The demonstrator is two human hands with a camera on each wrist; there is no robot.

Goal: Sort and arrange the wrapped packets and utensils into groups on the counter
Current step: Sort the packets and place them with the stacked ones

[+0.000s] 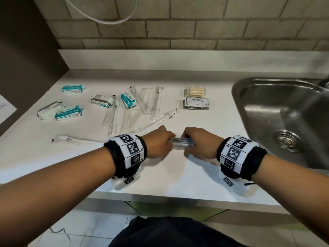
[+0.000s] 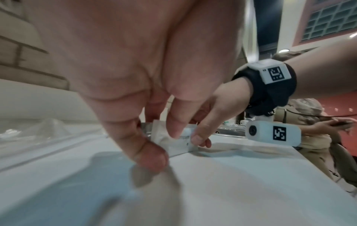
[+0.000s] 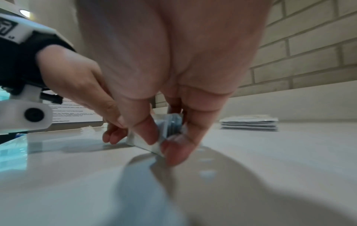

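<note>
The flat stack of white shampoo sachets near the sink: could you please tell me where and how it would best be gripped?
The flat stack of white shampoo sachets is probably best pinched across its two short side edges from above, thumb on one and fingers opposite. It lies flat and low on the white counter, with bare counter on both sides.

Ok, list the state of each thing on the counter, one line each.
left hand: grips the packet stack's left end.
right hand: grips its right end.
packet stack: held edge-down on the counter.
shampoo sachets: stacked flat.
wrapped utensils: scattered, overlapping.
teal packets: loose, ungrouped.
</note>
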